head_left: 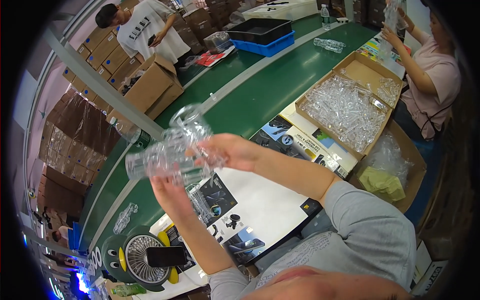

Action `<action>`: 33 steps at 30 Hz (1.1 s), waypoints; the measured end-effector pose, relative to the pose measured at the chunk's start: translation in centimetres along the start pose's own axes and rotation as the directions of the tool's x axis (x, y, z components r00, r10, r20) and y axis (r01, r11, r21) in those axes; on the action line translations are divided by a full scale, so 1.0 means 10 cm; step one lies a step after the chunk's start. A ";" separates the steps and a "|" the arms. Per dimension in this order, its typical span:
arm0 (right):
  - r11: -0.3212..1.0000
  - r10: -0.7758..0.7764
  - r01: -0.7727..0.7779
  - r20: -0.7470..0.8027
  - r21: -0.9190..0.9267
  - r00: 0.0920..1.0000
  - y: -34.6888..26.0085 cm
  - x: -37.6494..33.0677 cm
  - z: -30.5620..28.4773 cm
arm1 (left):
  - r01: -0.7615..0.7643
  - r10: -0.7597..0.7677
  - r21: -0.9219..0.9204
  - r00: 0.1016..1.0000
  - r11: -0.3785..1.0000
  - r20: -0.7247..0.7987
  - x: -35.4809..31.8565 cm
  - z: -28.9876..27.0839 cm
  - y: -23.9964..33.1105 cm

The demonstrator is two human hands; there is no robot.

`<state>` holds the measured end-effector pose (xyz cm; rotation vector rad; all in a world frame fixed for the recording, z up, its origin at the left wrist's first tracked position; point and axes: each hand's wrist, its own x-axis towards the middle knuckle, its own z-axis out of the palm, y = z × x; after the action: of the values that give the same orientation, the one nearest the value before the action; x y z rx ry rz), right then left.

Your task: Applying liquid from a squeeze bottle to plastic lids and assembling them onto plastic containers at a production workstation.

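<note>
Both hands are raised over the work surface around a transparent plastic piece [172,157] with rounded, tube-like sections. Its exact kind is hard to make out, and motion blurs it. My right hand [232,152] grips its right side, fingers bent round it. From below, my left hand [171,192] closes on its lower edge, with the fingertips partly hidden behind the plastic. Beneath the hands lies a printed white card sheet [265,197]. Another transparent piece [200,202] rests on that sheet, just right of my left wrist.
To the right, an open cardboard box [360,150] holds many small transparent parts. A penguin-shaped fan [142,257] with a phone [166,256] stands at lower left. Across the green conveyor [235,110] are a carton [157,87], stacked trays [262,45] and a person; another works at right.
</note>
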<state>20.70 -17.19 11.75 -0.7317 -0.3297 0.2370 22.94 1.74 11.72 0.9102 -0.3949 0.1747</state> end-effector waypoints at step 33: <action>0.218 -0.245 0.211 0.156 -0.953 0.957 -0.46 -0.37 0.09 | -0.239 0.208 -0.030 0.896 0.971 -0.392 0.04 -0.38 0.40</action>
<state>17.41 -21.13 14.79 -1.9475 -0.5623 -0.3505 23.06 7.22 12.72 0.7300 -0.1348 0.5398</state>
